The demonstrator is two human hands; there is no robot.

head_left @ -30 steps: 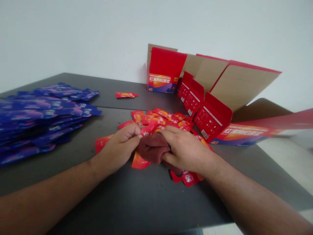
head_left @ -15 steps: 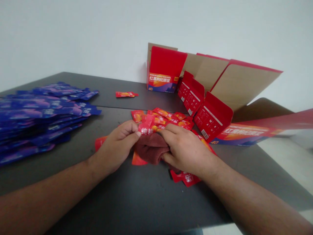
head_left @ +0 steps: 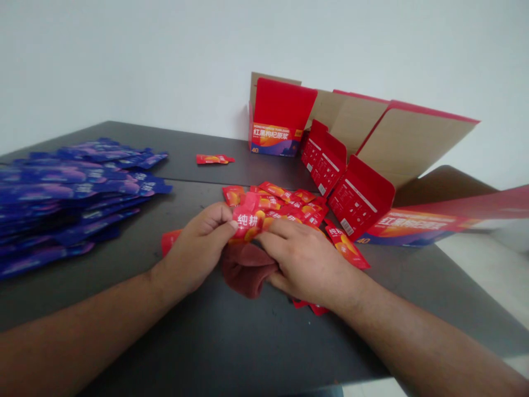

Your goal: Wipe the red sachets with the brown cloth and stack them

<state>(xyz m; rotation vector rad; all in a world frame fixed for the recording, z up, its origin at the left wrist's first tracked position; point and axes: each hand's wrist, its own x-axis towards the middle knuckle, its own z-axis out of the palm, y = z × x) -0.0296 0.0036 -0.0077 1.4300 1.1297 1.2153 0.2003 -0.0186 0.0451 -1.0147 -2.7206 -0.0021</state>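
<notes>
Brown cloth (head_left: 247, 275) shifted lower, clutched in right grip (head_left: 301, 251), red sachet (head_left: 248, 221) just beyond it, pinched in left grip (head_left: 206, 237)

The held sachet (head_left: 247, 221) reads "纯耕". The far box (head_left: 273, 139) bears "红黑枸杞原浆", "YUANJIANG" in small capitals above, and "40"; the right box (head_left: 407, 227) repeats "红黑枸杞原浆" and "40". Flap (head_left: 361, 197) print is too small.
</notes>
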